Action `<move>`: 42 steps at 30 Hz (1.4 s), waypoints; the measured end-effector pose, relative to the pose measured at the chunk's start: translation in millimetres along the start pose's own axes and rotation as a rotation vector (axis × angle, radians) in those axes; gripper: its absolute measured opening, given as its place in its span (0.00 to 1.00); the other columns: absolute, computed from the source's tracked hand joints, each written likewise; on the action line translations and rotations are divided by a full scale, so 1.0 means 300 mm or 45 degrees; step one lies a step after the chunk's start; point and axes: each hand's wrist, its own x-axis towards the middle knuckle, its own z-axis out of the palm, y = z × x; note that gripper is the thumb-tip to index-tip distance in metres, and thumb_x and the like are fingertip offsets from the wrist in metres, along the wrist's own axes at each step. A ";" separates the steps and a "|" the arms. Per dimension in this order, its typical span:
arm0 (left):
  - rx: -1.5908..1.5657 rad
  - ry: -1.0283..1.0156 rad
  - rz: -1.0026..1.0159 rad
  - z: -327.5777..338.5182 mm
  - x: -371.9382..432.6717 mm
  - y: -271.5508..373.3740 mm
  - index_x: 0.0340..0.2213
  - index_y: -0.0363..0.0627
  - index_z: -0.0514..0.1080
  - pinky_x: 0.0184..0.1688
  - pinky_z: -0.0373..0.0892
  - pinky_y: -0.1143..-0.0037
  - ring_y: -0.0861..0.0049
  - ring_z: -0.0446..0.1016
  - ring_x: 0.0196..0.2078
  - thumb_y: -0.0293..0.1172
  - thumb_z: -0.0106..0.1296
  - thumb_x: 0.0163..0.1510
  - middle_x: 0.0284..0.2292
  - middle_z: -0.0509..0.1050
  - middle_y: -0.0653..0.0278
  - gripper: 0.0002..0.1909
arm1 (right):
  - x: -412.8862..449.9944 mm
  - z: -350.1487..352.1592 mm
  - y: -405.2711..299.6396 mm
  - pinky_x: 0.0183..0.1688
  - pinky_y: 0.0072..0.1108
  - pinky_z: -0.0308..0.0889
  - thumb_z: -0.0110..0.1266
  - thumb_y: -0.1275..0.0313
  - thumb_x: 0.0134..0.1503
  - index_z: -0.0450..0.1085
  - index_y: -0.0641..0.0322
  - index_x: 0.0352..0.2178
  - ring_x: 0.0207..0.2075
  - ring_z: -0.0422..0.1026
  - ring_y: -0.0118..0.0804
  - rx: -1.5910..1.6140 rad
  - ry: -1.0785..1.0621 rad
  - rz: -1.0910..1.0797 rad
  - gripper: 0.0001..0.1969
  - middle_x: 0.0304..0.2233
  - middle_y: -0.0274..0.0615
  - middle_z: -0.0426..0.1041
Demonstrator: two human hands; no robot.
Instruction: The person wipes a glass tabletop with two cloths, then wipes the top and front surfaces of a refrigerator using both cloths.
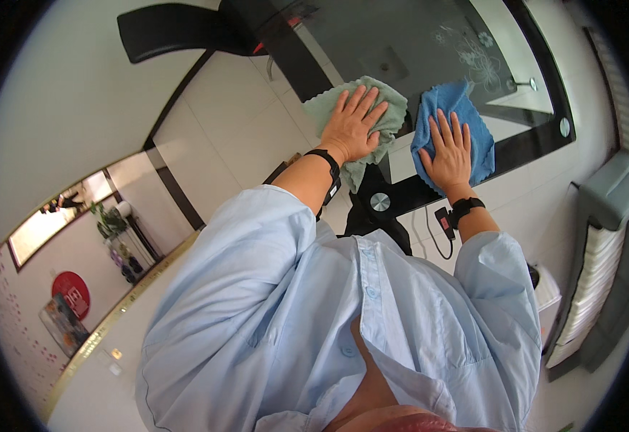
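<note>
My left hand (351, 125) lies flat, fingers spread, on a pale green cloth (395, 108) at the left edge of a glass table. Part of this cloth reaches past the edge, and its lower end hangs loosely towards me. To the right, my right hand (448, 154) is spread flat on a blue cloth (483, 148) over the table's near border. Neither hand has its fingers curled around its cloth. The tabletop has dark glass with a black border (536, 141) and white flower patterns (476, 62). Round metal discs (380, 202) sit at its corners.
A black chair (171, 32) stands beyond the table's left side. A grey sofa (608, 189) with a striped cover is at the right. A small device on a cable (445, 222) hangs by my right wrist. Pale floor tiles (223, 116) surround the table.
</note>
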 end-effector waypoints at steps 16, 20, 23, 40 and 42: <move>0.070 -0.016 0.131 0.020 0.045 -0.015 0.62 0.54 0.58 0.69 0.38 0.54 0.56 0.44 0.69 0.44 0.50 0.50 0.66 0.49 0.56 0.37 | -0.015 -0.007 0.040 0.70 0.38 0.38 0.58 0.56 0.51 0.60 0.45 0.62 0.69 0.47 0.40 0.109 0.044 0.049 0.36 0.67 0.30 0.53; 0.039 -0.056 0.161 0.005 0.056 -0.018 0.62 0.53 0.57 0.68 0.40 0.52 0.53 0.46 0.68 0.41 0.51 0.47 0.66 0.51 0.52 0.39 | -0.021 -0.012 0.036 0.70 0.37 0.39 0.58 0.56 0.50 0.60 0.45 0.61 0.68 0.48 0.39 0.129 0.073 0.074 0.36 0.66 0.31 0.55; 0.071 -0.064 0.212 0.004 0.066 -0.038 0.62 0.52 0.57 0.68 0.40 0.53 0.53 0.46 0.69 0.42 0.50 0.47 0.66 0.51 0.52 0.39 | -0.015 -0.020 0.028 0.70 0.37 0.40 0.58 0.57 0.50 0.61 0.46 0.60 0.68 0.48 0.39 0.174 0.091 0.069 0.35 0.66 0.32 0.55; 0.223 0.105 0.066 -0.184 0.506 -0.774 0.64 0.54 0.55 0.69 0.41 0.59 0.59 0.46 0.69 0.39 0.45 0.54 0.67 0.49 0.58 0.35 | 0.055 -0.040 -0.019 0.69 0.39 0.41 0.58 0.64 0.45 0.65 0.52 0.58 0.68 0.50 0.45 0.106 0.084 0.391 0.34 0.65 0.37 0.57; 0.239 0.086 0.036 -0.213 0.584 -0.874 0.64 0.54 0.55 0.69 0.41 0.60 0.60 0.45 0.69 0.39 0.44 0.55 0.67 0.49 0.59 0.35 | 0.060 -0.021 -0.018 0.69 0.40 0.41 0.57 0.64 0.44 0.65 0.52 0.58 0.69 0.48 0.46 0.085 0.070 0.403 0.35 0.65 0.37 0.56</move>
